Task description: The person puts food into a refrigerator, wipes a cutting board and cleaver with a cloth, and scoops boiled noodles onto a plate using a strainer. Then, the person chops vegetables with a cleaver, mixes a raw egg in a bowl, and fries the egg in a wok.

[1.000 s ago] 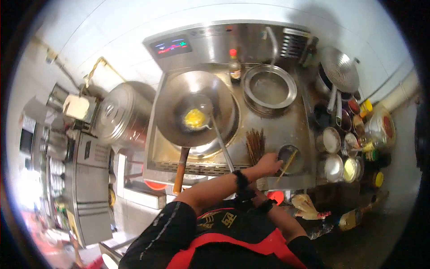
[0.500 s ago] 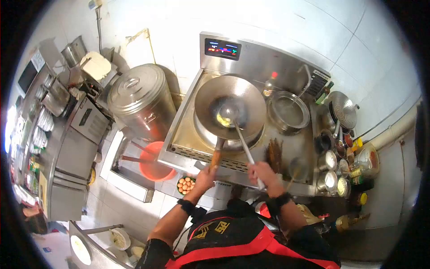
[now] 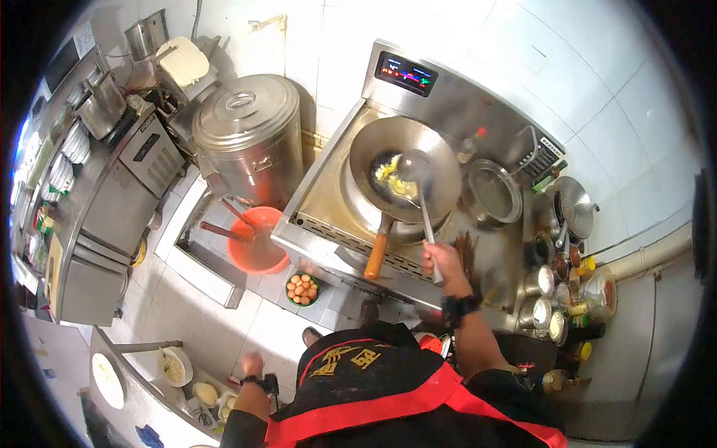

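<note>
A wok point(image 3: 437, 149) stands on the stove, with its wooden handle point(image 3: 379, 255) free of any hand. Yellow egg point(image 3: 394, 179) lies in its dark bottom. My right hand point(image 3: 446, 266) is wrapped round the metal shaft of a ladle point(image 3: 426, 216), whose bowl rests over the egg's right side. Low on the left, away from the stove, my left hand point(image 3: 252, 365) hangs near my body, above the side counter's edge; its fingers are too small and blurred to make out.
Left of the stove are a large lidded pot point(image 3: 250, 142), an orange basin point(image 3: 258, 250) and a bowl of eggs point(image 3: 302, 289). A second pan point(image 3: 493, 196) and brush bristles point(image 3: 466, 250) are on the stove. Seasoning bowls point(image 3: 535, 312) line the right. Plates of food point(image 3: 108, 381) stand at lower left.
My left hand has let go of the wok handle and moved down and left. My right hand still holds the ladle. The view has shifted, and the egg looks more spread and broken up.
</note>
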Available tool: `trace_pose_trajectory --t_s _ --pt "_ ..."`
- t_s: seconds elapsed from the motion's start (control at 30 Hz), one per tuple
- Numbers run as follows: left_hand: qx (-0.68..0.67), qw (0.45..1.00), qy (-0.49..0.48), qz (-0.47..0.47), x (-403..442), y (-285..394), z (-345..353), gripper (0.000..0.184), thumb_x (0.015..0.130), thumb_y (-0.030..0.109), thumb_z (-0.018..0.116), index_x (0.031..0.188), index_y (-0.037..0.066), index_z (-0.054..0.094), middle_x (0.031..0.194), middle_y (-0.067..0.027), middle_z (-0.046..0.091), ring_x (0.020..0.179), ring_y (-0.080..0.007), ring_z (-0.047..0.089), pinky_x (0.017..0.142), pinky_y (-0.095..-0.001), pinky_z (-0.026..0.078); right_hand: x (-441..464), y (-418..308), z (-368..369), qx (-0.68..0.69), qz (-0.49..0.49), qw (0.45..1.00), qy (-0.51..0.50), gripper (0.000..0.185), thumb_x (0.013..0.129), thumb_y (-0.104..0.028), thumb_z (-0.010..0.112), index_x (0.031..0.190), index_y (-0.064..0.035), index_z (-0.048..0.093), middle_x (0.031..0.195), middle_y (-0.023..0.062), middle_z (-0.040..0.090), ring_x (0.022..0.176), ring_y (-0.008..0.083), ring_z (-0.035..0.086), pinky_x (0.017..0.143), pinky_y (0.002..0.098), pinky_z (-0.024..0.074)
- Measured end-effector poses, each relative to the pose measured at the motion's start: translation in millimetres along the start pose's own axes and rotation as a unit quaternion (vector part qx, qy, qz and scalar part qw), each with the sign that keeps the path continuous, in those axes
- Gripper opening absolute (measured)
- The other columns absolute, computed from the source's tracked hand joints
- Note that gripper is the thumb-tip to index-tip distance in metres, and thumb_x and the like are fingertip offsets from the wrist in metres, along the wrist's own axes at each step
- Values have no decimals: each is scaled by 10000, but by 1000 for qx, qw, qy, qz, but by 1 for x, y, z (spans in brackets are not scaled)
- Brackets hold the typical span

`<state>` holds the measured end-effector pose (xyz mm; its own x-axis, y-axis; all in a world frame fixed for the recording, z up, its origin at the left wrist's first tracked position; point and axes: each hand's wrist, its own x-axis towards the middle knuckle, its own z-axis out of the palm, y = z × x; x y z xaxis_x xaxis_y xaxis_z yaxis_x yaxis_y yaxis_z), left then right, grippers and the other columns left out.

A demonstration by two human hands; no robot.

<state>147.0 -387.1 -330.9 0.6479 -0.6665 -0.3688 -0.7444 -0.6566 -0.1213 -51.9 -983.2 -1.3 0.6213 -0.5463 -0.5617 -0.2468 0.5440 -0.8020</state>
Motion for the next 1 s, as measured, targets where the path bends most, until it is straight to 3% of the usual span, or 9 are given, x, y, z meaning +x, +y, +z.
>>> trace_pose_trajectory --t_s 0.03,0.27,0.33,0.43,0.5,0.67,0.9,0.97,1.0 --pt "-22 938 -340 -58 -25 7 -14 274 890 337 624 1067 148 715 1122 -80 702 1070 -248 653 824 -410 528 3 2 13 -215 -91 967 104 202 936 -200 598 919 -1 570 582 40 530 464 162 545 449 313 455" --pt "-140 918 -311 -201 -139 25 23 246 853 366 631 931 153 726 906 -43 744 851 -259 716 733 -405 551 -14 -3 -7 -190 1 982 11 213 936 -212 603 946 -6 552 653 49 559 529 155 576 445 309 443" --pt "-212 940 -249 -98 -126 31 24 273 883 370 569 962 149 708 917 -56 714 887 -266 691 746 -443 537 4 -13 -8 21 -3 1000 -5 214 930 -208 604 967 -9 537 678 63 575 511 152 571 436 311 442" --pt "-107 979 -172 26 -75 38 32 282 867 374 576 971 140 694 929 -56 701 897 -260 680 746 -472 526 -16 3 41 -230 -71 964 112 195 919 -194 602 968 -14 543 667 80 587 456 156 549 434 312 438" --pt "-749 545 -59 -371 -36 47 33 296 920 269 571 977 -17 625 854 -129 684 697 -231 693 569 -348 542 -39 13 49 -352 -80 921 149 184 918 -195 603 944 -17 561 664 79 591 436 157 537 433 308 435" --pt "-737 587 -15 -335 7 36 -67 325 901 181 560 1109 -66 608 835 -135 662 653 -210 670 536 -317 528 4 -3 -18 -25 32 999 -24 204 912 -196 608 814 -18 596 601 67 588 478 153 570 440 295 456" --pt "-698 612 -28 -372 17 38 -63 305 911 197 564 1114 -26 616 833 -115 678 665 -230 678 557 -356 542 -46 -6 60 -358 -71 914 175 178 885 -138 590 907 38 579 604 75 575 492 177 584 468 331 459" --pt "-237 954 -171 63 15 23 25 306 911 251 572 1113 30 632 888 -100 684 754 -231 681 599 -409 548 -24 -3 19 -211 -7 976 61 177 900 -135 581 930 40 575 615 77 566 505 182 590 474 333 458" --pt "-71 965 -77 240 11 28 -5 306 911 278 575 1113 58 640 915 -93 687 798 -232 682 620 -435 551 -12 3 13 -201 -2 977 73 177 900 -135 581 930 40 575 615 77 566 505 182 590 474 333 458"
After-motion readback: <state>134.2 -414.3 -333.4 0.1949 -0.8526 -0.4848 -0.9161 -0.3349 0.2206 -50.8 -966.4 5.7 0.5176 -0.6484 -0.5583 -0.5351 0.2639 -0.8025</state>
